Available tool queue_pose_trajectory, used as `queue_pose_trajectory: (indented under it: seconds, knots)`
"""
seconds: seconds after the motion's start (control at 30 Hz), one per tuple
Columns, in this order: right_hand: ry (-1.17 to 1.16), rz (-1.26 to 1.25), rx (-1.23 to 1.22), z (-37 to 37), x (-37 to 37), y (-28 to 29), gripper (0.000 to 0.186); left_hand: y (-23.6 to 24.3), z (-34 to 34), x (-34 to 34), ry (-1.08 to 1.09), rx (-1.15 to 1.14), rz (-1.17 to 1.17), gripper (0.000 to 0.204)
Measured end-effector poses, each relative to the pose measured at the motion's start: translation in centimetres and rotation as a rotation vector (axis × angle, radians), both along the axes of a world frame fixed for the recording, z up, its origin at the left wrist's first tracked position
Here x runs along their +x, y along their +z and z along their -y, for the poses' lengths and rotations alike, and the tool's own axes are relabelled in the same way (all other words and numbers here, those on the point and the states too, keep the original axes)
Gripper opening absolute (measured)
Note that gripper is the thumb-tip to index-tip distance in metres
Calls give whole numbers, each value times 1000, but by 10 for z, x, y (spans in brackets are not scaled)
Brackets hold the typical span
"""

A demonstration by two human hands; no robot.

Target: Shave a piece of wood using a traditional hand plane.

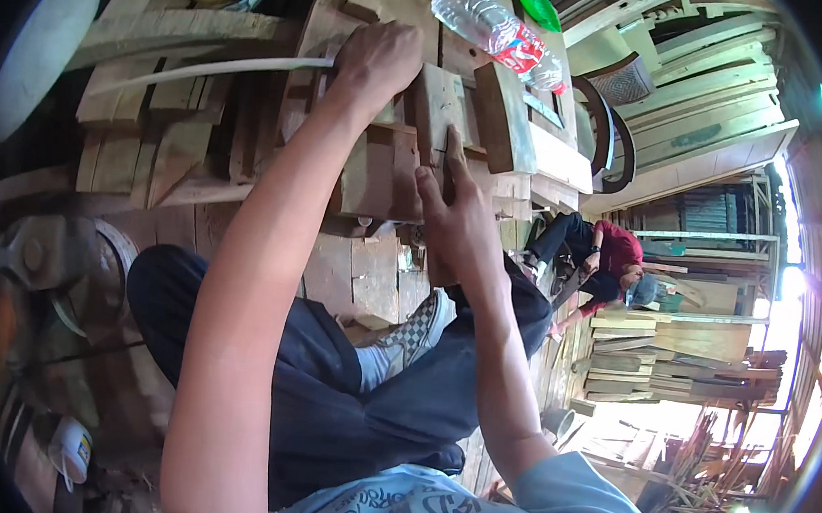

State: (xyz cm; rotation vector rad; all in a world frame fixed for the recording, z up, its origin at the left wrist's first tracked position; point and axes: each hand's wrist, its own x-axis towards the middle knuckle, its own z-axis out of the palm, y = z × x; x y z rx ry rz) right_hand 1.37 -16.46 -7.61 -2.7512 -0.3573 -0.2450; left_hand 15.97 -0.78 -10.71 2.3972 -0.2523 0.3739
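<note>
My left hand [379,59] is closed at the top centre of the bench, its grip hidden; a thin pale strip [210,70] runs leftward from beside it across the planks. My right hand [461,217] grips a long narrow wooden piece [438,96], index finger lying along it and thumb at its left side. This piece slants down over the bench edge toward my knee. A thicker wooden block [506,115] stands just right of it, and another wooden board [374,176] lies below, between my forearms.
A plastic bottle [488,38] with a red label and a green object [538,3] lie at the bench's far end. A co-worker in red [616,252] crouches to the right with a tool. Stacked timber [670,370] lines the right side; a white container [74,447] sits lower left.
</note>
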Motion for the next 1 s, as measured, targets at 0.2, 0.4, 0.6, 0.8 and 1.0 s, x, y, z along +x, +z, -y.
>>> queue_pose_trajectory:
  seconds: [0.2,0.4,0.6,0.8,1.0]
  knots:
    - [-216,-208,22,-12,16,20,62,-2,1,0,-4,24,56,23]
    - [-292,-238,12,-5,43,39,66,14,3,-5,-29,26,13,22]
    - [-72,49,-121,2,8,16,66,8,3,-5,-39,10,63,21]
    - [-96,-108,-71,-9,2,15,66,5,-1,-3,-8,24,64,21]
    - [-376,-328,21,-25,36,49,65,12,-1,-2,-17,19,31,16]
